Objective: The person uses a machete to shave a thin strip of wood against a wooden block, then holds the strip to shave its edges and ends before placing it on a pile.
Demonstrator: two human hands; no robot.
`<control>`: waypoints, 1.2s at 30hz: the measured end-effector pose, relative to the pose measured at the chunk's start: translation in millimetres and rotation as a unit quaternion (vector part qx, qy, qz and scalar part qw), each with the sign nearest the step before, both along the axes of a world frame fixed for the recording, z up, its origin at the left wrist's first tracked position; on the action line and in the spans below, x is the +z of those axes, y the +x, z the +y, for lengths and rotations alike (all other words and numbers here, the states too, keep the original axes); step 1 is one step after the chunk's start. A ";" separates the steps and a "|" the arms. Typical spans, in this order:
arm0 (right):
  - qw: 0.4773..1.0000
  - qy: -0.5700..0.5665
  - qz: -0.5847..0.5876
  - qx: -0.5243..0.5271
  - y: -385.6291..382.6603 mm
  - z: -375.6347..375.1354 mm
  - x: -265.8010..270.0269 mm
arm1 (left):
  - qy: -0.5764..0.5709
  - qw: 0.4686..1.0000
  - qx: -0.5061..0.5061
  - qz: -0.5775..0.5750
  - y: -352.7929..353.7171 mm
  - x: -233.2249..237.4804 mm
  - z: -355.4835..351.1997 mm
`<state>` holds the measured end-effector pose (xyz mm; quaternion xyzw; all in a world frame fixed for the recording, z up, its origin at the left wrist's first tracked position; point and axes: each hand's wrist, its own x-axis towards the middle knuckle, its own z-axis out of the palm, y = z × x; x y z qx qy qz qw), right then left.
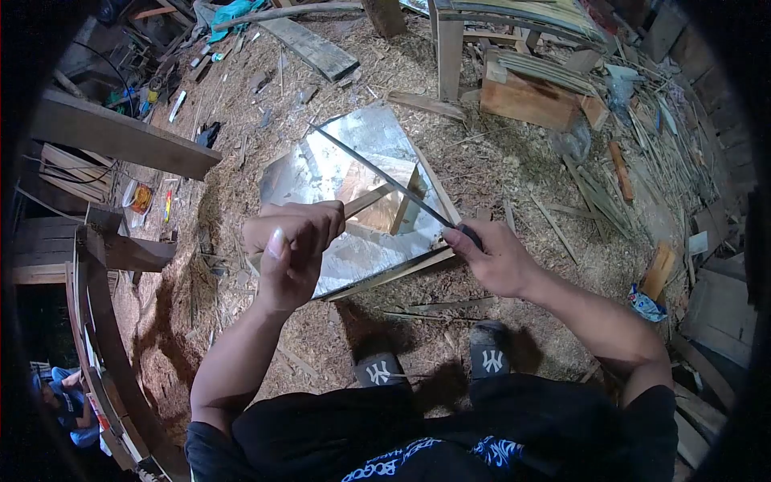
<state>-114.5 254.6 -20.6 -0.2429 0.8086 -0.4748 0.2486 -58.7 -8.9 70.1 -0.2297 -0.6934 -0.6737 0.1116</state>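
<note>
My right hand (494,257) is closed around the dark handle of a long, narrow-bladed knife (365,163). Its blade slants up and to the left, over a metal-sheeted board (365,132). My left hand (293,241) makes a fist around a short wooden strip (369,199), whose far end meets the blade in this view. Beneath the strip and the blade, a light wooden block (361,178) rests on the board. Part of the strip is hidden inside my left fist.
Wood shavings (514,169) cover the ground around the board. A plank (309,46) lies beyond it, and a wooden box (530,96) stands at the upper right. A beam (120,132) juts in from the left. A person (72,406) sits at the lower left.
</note>
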 end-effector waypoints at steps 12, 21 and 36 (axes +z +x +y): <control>1.000 -0.014 0.012 0.005 -1.3 -7.7 -11.4 | 0.127 0.992 -0.009 -0.011 3.0 -18.0 2.2; 0.988 -0.133 0.083 -0.003 -0.2 -7.5 0.3 | 0.096 0.995 0.002 -0.014 6.0 -19.4 2.6; 0.968 -0.181 0.169 -0.032 4.7 -12.1 -7.8 | 0.103 0.994 0.006 -0.031 3.7 -22.4 0.8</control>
